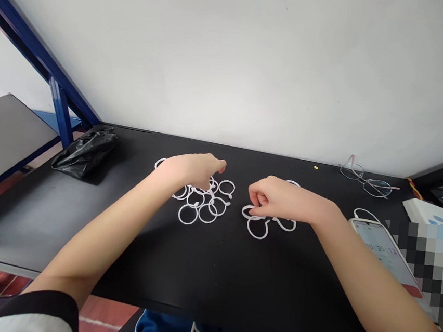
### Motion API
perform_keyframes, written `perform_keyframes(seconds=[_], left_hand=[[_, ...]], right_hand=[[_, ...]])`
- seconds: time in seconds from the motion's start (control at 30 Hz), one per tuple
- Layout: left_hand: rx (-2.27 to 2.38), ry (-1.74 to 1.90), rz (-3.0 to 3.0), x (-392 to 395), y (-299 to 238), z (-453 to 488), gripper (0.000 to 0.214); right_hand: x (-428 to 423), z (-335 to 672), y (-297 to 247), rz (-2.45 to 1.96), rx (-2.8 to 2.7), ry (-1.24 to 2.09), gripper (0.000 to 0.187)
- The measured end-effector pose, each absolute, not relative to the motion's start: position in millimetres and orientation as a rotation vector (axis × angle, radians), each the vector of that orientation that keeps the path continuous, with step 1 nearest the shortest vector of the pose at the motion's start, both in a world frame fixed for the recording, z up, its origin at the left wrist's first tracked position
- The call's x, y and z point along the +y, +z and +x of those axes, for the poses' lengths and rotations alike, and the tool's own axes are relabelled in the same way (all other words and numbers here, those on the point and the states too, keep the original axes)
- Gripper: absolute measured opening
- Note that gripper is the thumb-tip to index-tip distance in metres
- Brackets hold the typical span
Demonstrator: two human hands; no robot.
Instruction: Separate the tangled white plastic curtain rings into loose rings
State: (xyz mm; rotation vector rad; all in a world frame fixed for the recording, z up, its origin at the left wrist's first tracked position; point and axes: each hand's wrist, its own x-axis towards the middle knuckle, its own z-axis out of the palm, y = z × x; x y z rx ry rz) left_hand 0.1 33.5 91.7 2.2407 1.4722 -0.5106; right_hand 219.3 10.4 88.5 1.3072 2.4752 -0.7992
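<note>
My left hand [199, 170] reaches over a loose pile of white plastic rings [187, 223], each with a small knob on its edge. Its fingers are bent and partly hidden behind the back of the hand; what they grip cannot be made out. To the right, my right hand [277, 196] is curled low over a smaller group of the same rings. Thumb and fingers close at the edge of one white ring [244, 218]. Another ring [257, 238] lies just below it, and others are partly covered by the hand and wrist.
A crumpled black plastic bag [85, 153] lies at the left of the black table [195, 273]. Eyeglasses [376, 189] rest at the back right. A phone [383, 249] with a white cable is beside my right forearm, near a white box [424, 212]. A wall stands behind.
</note>
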Motion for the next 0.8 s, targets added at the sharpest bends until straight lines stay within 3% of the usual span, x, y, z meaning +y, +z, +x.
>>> perform_keyframes(seconds=[0.8], left_hand=[[0.938, -0.055, 2.435, 19.4, 78.8, 27.1, 0.029]], right_hand=[[3.3, 225.4, 109.2, 1.4, 2.608, -1.081, 0.04]])
